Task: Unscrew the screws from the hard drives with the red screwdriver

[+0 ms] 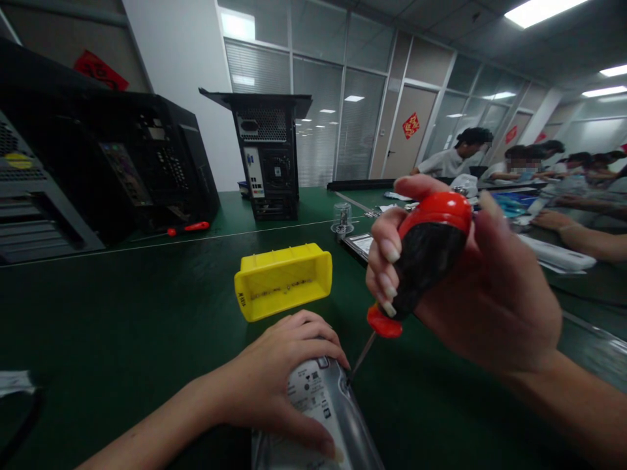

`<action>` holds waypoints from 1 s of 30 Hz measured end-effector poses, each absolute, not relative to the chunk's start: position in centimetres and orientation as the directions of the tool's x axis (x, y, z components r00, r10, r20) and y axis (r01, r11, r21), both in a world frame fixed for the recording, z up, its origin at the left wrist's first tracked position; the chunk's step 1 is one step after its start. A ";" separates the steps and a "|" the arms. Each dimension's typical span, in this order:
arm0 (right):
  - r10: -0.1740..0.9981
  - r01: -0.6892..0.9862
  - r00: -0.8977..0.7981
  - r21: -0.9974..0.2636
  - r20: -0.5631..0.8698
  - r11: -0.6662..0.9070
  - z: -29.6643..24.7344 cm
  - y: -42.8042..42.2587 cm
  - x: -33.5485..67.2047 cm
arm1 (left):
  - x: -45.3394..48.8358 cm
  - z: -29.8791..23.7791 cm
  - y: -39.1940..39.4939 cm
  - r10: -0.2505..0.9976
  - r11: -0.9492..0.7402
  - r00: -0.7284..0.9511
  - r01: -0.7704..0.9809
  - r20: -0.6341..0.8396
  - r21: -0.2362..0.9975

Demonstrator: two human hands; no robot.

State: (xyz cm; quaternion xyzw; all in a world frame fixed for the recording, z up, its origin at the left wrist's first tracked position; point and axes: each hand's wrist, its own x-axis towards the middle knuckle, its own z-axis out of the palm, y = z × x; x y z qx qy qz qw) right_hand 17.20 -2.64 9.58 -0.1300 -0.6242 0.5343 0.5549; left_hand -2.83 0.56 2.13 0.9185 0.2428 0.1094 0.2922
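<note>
My left hand lies over a silver hard drive on the green table, fingers curled around its top and far edge, holding it in place. My right hand is wrapped round the red and black handle of a screwdriver. Its thin shaft slopes down to the left, and the tip meets the drive's far right corner beside my left fingertips.
A yellow plastic bin lies on its side just beyond the drive. Open black computer cases stand at the back and left, with a red screwdriver near them. Other people sit at the table's right.
</note>
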 end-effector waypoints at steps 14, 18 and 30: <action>0.763 -0.482 -0.312 -0.786 0.567 0.387 9.9 -2.2 17.0 | -2.8 1.9 0.6 0.507 -0.725 0.859 0.376 0.077 0.578; 0.752 -0.488 -0.320 -0.781 0.576 0.390 9.7 -2.0 17.1 | -2.9 2.0 0.5 0.510 -0.729 0.857 0.387 0.071 0.565; 0.755 -0.467 -0.336 -0.796 0.564 0.387 10.1 -2.1 17.1 | -3.0 2.0 0.6 0.502 -0.747 0.862 0.392 0.070 0.537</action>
